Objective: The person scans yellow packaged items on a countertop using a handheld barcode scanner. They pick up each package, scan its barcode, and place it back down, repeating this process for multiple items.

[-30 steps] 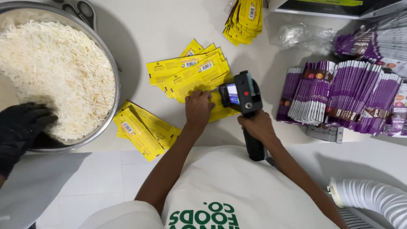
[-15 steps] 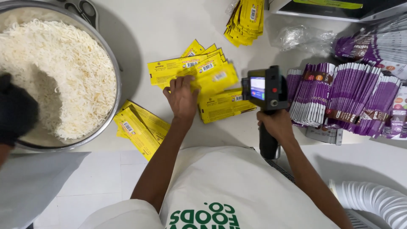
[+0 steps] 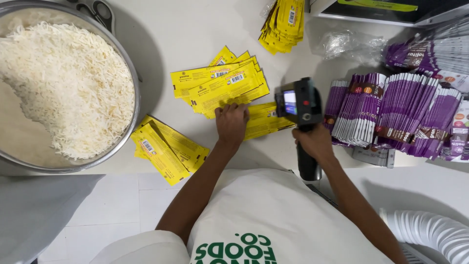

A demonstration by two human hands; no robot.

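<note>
My left hand (image 3: 231, 123) rests palm down on a fanned pile of flat yellow pouches (image 3: 221, 85) on the white table (image 3: 195, 24), fingers touching the lower pouches (image 3: 266, 122). My right hand (image 3: 315, 143) grips the black handle of a handheld printer gun (image 3: 299, 103) with a small lit screen, held just above the right end of those yellow pouches.
A big steel bowl (image 3: 128, 78) of white rice fills the left. More yellow pouches (image 3: 163, 149) lie at the table's front edge, another stack (image 3: 284, 24) at the back. Purple pouches (image 3: 391, 112) stand in rows on the right. A white corrugated hose (image 3: 430, 234) lies bottom right.
The printer gun swung right off the pouches and has come back toward them. My left hand shifted along the yellow pile. A black-gloved hand at the bowl's left has gone from view.
</note>
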